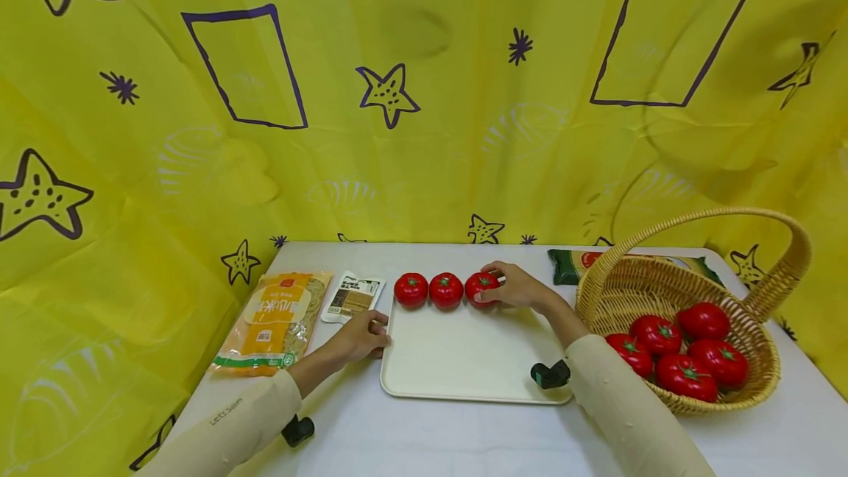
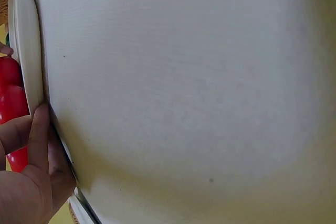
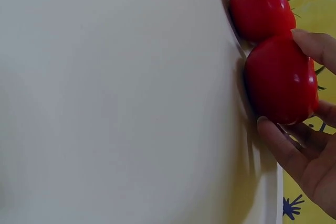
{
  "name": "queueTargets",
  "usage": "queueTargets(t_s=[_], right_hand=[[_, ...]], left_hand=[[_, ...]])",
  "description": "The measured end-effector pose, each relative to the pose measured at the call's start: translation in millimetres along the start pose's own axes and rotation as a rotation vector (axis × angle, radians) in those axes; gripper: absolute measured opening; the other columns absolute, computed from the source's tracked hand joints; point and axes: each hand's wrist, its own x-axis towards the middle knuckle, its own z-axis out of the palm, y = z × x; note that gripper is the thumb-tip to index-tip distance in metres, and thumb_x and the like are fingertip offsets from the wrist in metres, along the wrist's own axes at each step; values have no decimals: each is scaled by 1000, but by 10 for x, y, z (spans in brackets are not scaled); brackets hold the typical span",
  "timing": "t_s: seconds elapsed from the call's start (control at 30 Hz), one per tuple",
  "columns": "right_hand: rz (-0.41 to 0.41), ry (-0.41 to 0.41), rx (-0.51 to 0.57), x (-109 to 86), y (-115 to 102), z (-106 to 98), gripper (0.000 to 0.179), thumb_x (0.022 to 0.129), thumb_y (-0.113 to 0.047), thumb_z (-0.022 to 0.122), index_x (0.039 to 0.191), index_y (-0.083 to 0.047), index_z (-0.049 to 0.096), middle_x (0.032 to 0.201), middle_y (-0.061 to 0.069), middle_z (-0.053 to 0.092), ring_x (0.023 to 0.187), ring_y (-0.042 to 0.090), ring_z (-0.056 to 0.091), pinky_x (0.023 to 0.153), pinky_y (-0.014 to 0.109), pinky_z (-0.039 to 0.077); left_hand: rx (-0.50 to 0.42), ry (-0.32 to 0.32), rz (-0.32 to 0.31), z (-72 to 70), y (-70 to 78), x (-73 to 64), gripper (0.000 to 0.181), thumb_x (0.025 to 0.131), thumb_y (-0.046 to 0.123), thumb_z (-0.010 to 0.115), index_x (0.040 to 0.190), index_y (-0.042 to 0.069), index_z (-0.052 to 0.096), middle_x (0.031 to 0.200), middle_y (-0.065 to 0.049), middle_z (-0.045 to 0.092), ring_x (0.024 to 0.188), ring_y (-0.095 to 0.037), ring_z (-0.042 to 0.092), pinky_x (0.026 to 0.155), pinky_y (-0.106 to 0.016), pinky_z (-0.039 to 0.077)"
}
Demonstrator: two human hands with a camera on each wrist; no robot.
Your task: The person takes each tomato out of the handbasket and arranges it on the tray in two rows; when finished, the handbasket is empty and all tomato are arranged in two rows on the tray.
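Note:
A shallow cream tray (image 1: 470,359) lies on the table with three red tomatoes in a row along its far edge. These are a left tomato (image 1: 411,291), a middle tomato (image 1: 446,291) and a right tomato (image 1: 480,287). The right hand (image 1: 520,287) grips the right tomato, its thumb and fingers spread around the sides in the right wrist view (image 3: 310,156). At the tray's left rim, the left hand (image 1: 361,336) holds the edge; in the left wrist view fingertips (image 2: 41,116) touch the outer wall.
A wicker basket (image 1: 762,370) with a tall handle stands at the right, holding several tomatoes (image 1: 685,377). Behind it lies a green packet (image 1: 565,268). Left of the tray are an orange food bag (image 1: 274,322) and a small white pouch (image 1: 353,297). A yellow curtain (image 1: 424,182) hangs behind.

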Motion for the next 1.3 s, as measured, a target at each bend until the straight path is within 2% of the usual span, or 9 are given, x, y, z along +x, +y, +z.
queueTargets(t_s=[0.17,0.37,0.53,0.67,0.87,1.3], right_hand=[[3,-12,42,0,29,-3,65,89,-23,76,141,2,46,140,27,49,122,38,54,89,38,61],[-10,-12,40,-25,25,-6,64,89,-21,75,141,3,45,141,28,49,123,40,55,87,38,62],[-19,-12,46,-52,13,-33,67,91,-22,74,144,3,43,144,29,46,127,43,52,91,38,60],[-34,2,45,-67,1,-58,70,91,-24,74,146,4,41,147,30,43,130,45,50,96,44,58],[-38,35,27,-92,-31,-92,74,90,-30,75,148,1,40,151,29,40,134,46,45,110,56,46],[-116,51,4,-282,-194,-143,72,90,-32,76,147,-4,43,152,25,41,138,45,42,110,60,44]], left_hand=[[10,3,-9,7,12,-9,37,90,-5,67,125,-6,57,91,-10,57,75,-17,57,65,-27,61],[-1,-15,9,-8,14,-10,37,90,-4,67,125,-7,56,91,-10,57,76,-17,57,67,-26,61],[-5,-44,45,-23,12,-21,37,90,-4,66,124,-9,54,89,-10,56,74,-16,57,65,-24,61],[-20,-23,20,-10,2,-6,37,89,-4,66,124,-7,55,90,-9,56,76,-17,57,66,-25,61],[-8,7,6,4,9,-12,36,89,-6,66,124,-7,56,89,-8,55,74,-17,55,64,-26,61],[5,15,14,10,6,-15,36,88,-6,66,123,-8,56,88,-9,56,72,-16,56,64,-26,61]])
